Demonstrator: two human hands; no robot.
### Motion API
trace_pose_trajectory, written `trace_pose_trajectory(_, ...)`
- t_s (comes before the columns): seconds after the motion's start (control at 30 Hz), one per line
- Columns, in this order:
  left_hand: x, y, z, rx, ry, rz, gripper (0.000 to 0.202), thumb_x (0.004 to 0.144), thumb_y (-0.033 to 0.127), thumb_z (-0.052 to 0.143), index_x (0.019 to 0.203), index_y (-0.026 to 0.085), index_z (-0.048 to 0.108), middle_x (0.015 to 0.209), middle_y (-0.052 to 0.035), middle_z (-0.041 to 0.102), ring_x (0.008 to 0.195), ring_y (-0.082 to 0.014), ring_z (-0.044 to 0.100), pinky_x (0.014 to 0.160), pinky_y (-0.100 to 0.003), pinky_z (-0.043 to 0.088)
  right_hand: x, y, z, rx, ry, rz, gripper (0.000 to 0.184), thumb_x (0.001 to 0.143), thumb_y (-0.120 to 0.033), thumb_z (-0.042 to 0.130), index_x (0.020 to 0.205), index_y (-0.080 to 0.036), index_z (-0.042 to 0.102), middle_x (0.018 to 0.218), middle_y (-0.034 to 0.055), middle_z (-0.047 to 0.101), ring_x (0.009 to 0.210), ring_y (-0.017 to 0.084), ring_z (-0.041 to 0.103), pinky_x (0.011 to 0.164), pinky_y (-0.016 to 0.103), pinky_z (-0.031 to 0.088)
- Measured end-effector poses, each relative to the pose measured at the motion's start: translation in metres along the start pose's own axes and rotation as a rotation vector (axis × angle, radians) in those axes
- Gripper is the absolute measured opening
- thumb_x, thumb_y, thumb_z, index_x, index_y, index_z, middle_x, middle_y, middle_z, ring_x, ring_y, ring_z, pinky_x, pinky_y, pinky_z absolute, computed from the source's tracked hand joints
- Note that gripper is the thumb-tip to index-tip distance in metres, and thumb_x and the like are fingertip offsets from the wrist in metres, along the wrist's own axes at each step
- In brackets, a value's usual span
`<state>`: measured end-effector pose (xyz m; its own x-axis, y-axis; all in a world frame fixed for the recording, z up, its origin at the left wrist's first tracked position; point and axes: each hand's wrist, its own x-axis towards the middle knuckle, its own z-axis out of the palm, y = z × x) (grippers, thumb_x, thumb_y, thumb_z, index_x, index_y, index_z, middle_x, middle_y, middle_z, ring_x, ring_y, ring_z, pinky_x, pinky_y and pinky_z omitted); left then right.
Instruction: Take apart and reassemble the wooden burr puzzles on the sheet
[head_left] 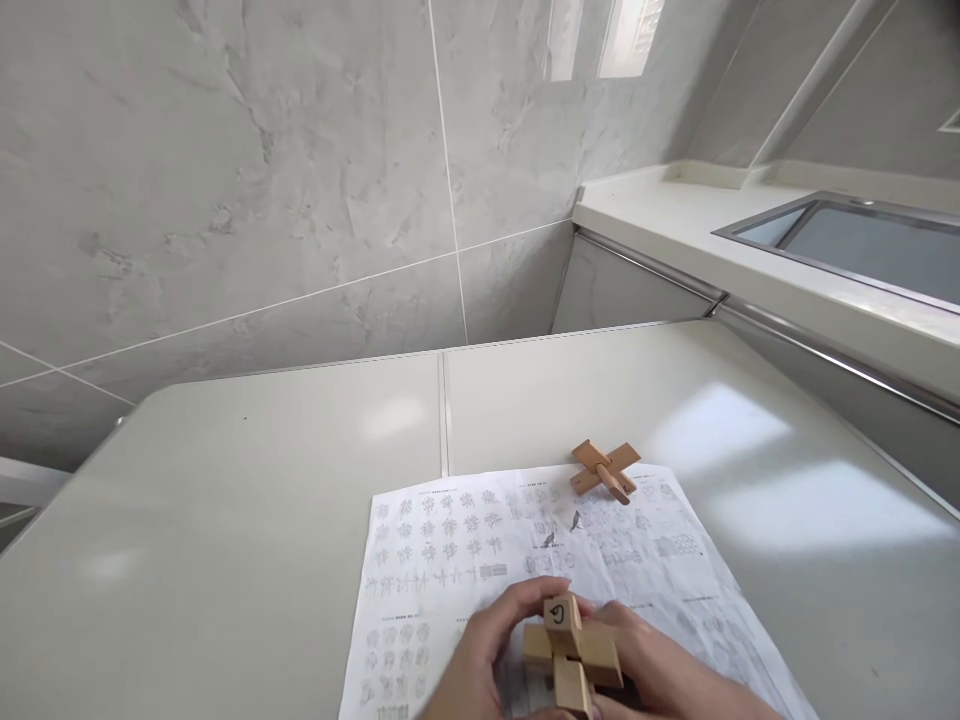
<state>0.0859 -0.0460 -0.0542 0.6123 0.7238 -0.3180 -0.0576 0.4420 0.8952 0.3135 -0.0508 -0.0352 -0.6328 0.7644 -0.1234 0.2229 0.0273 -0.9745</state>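
Observation:
Both my hands grip a wooden interlocking puzzle point(568, 648) of pale blocks at the bottom of the view. My left hand point(480, 655) curls round its left side, thumb near the top block, which bears a dark mark. My right hand point(660, 670) closes on its right side. They hold the puzzle over a printed instruction sheet point(465, 550) that lies flat on the table. A second, smaller wooden cross-shaped puzzle point(604, 470) rests at the sheet's far edge, apart from both hands.
The sheet lies on a pale grey table point(262, 480) with a seam down the middle, set against a grey tiled wall point(225, 200). To the right runs a white counter point(675, 220) with a steel sink point(862, 240).

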Motion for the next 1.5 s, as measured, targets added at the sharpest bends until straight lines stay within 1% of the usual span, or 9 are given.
trace_pose_trajectory(0.2,0.003,0.008,-0.004,0.003,-0.011,-0.002,0.079,0.074,0.050,0.100,0.143,0.030,0.069,0.144,-0.0159,0.072,0.140,-0.0421,0.065,0.117,-0.058,0.051,-0.008,0.013,0.000,0.233,0.025,0.153,0.060,0.092,-0.085,0.061,0.081,-0.026,0.059,0.076,-0.0004,0.048,0.068,0.020,0.043,0.064,0.031,0.040)
trace_pose_trajectory(0.43,0.001,0.008,-0.003,0.199,0.080,0.032,0.068,0.071,0.044,0.101,0.134,0.031,0.076,0.138,-0.0120,0.076,0.132,-0.0390,0.068,0.116,-0.055,0.053,0.004,0.001,0.001,0.291,-0.005,0.180,0.067,0.094,-0.074,0.073,0.068,-0.022,0.038,0.068,-0.0053,0.032,0.064,0.014,0.026,0.058,0.030,0.023)
trace_pose_trajectory(0.6,0.002,-0.007,-0.008,0.334,0.176,0.094,0.079,0.062,0.045,0.105,0.135,0.033,0.077,0.137,-0.0102,0.076,0.130,-0.0385,0.069,0.110,-0.049,0.059,0.000,0.024,0.002,0.075,0.199,0.127,0.046,0.095,-0.066,0.077,0.083,-0.023,0.063,0.070,-0.0044,0.050,0.062,0.014,0.041,0.058,0.027,0.030)
trace_pose_trajectory(0.7,0.004,-0.020,-0.008,0.350,0.243,0.168,0.087,0.058,0.048,0.107,0.138,0.033,0.075,0.141,-0.0109,0.074,0.130,-0.0379,0.069,0.109,-0.045,0.061,-0.005,0.037,0.002,-0.049,0.293,0.119,0.036,0.100,-0.059,0.073,0.095,-0.024,0.072,0.074,-0.0013,0.066,0.062,0.016,0.051,0.058,0.026,0.037)
trace_pose_trajectory(0.83,0.004,-0.022,-0.007,0.318,0.274,0.211,0.088,0.062,0.049,0.105,0.143,0.031,0.072,0.138,-0.0117,0.074,0.128,-0.0375,0.070,0.107,-0.043,0.062,-0.006,0.031,-0.001,-0.055,0.274,0.052,0.028,0.109,-0.051,0.060,0.111,-0.025,0.072,0.091,0.0043,0.079,0.074,0.020,0.067,0.069,0.028,0.050)
trace_pose_trajectory(1.0,0.007,-0.006,-0.004,0.284,0.271,0.179,0.080,0.070,0.045,0.100,0.143,0.029,0.070,0.135,-0.0118,0.076,0.126,-0.0371,0.071,0.111,-0.046,0.059,-0.004,0.019,-0.004,0.077,0.265,0.038,0.032,0.113,-0.052,0.054,0.112,-0.023,0.067,0.079,0.0016,0.071,0.067,0.019,0.066,0.066,0.030,0.051)
trace_pose_trajectory(1.13,0.010,0.003,-0.002,0.280,0.256,0.166,0.074,0.073,0.042,0.099,0.141,0.031,0.070,0.141,-0.0101,0.074,0.125,-0.0349,0.071,0.113,-0.046,0.057,-0.004,0.020,-0.002,0.155,0.242,0.025,0.030,0.115,-0.050,0.049,0.113,-0.024,0.062,0.087,0.0041,0.074,0.071,0.020,0.067,0.069,0.032,0.055)
trace_pose_trajectory(1.27,0.010,0.006,-0.001,0.277,0.259,0.155,0.072,0.075,0.040,0.097,0.141,0.032,0.068,0.144,-0.0094,0.073,0.129,-0.0342,0.070,0.114,-0.045,0.056,-0.005,0.024,0.000,0.099,0.251,0.008,0.026,0.117,-0.046,0.044,0.116,-0.025,0.060,0.094,0.0058,0.076,0.074,0.021,0.068,0.070,0.032,0.056)
trace_pose_trajectory(1.5,0.006,-0.001,-0.003,0.263,0.263,0.180,0.075,0.075,0.037,0.097,0.143,0.030,0.067,0.147,-0.0108,0.072,0.135,-0.0358,0.068,0.118,-0.045,0.054,-0.006,0.033,0.003,-0.010,0.269,-0.029,0.031,0.118,-0.047,0.040,0.121,-0.025,0.062,0.080,0.0006,0.071,0.063,0.017,0.062,0.064,0.028,0.051)
